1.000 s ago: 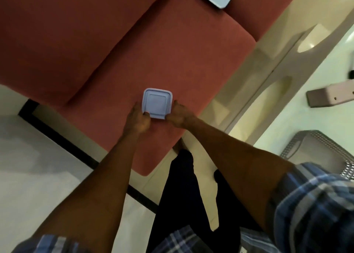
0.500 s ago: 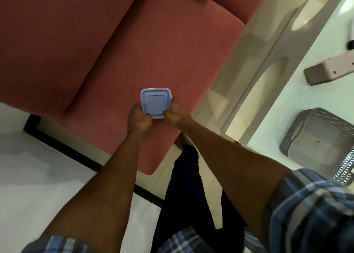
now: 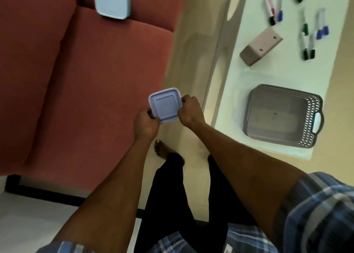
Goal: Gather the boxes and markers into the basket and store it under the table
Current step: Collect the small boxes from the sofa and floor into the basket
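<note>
A person standing between a red sofa (image 3: 86,80) and a white counter (image 3: 237,91) holds a small blue box (image 3: 164,104) in both hands, lid up, above the sofa's edge and the floor. The left hand (image 3: 146,123) pinches the box's near left corner, fingers curled round the rim; the right hand (image 3: 189,110) grips the right edge, fingers curled over it. Each grip is closed on the box, which touches nothing else.

Up and to the left of the hands, well apart, a second box (image 3: 112,2), pale blue, lies on the sofa near the seam between seat and back cushions.

To the right of the right hand, a grey basket (image 3: 283,116) sits on the counter near its closer end, its latticed wall and white-backed handle facing away from the hands. Its inside looks bare apart from a small dark mark. Beyond the basket, further from the hands, a mauve box (image 3: 261,45) lies on its side on the counter. Past it, a scatter of markers (image 3: 306,28) is spread over the far part of the counter, with caps in black, blue, green and pink; motion blur makes their number hard to tell.

Below the hands, a bare foot (image 3: 162,150) rests on the pale floor (image 3: 193,47), with dark trousers and plaid sleeves at the bottom of the view.
</note>
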